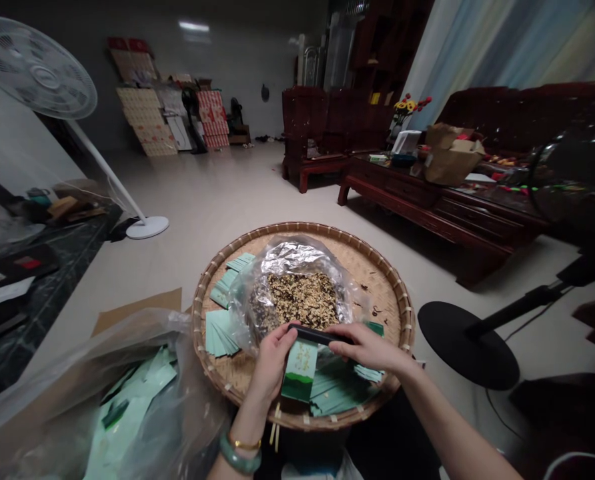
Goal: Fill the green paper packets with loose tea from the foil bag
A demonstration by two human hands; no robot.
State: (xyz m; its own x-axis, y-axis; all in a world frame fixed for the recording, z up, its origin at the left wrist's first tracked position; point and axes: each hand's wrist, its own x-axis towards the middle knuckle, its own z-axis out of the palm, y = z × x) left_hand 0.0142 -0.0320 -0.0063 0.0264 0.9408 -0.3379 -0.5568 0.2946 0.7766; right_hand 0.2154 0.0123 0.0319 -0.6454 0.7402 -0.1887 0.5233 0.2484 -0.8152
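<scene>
A round woven bamboo tray point(377, 263) sits in front of me. On it lies an open clear plastic bag point(287, 257) of dried loose tea point(302, 297). My left hand point(272, 357) pinches a small green and white packet point(300, 370) at its top. My right hand point(365, 345) grips a dark narrow scoop-like tool point(317, 333) lying across the packet's mouth. Stacks of green packets point(220, 330) lie on the tray's left side, and more green packets point(335, 390) lie under my hands.
A large plastic bag point(127, 400) of green packets sits at lower left. A white standing fan point(37, 70) is at left, a black fan base point(460, 340) at right. Dark wooden furniture point(427, 200) lines the right side. Cardboard point(137, 307) lies on the floor.
</scene>
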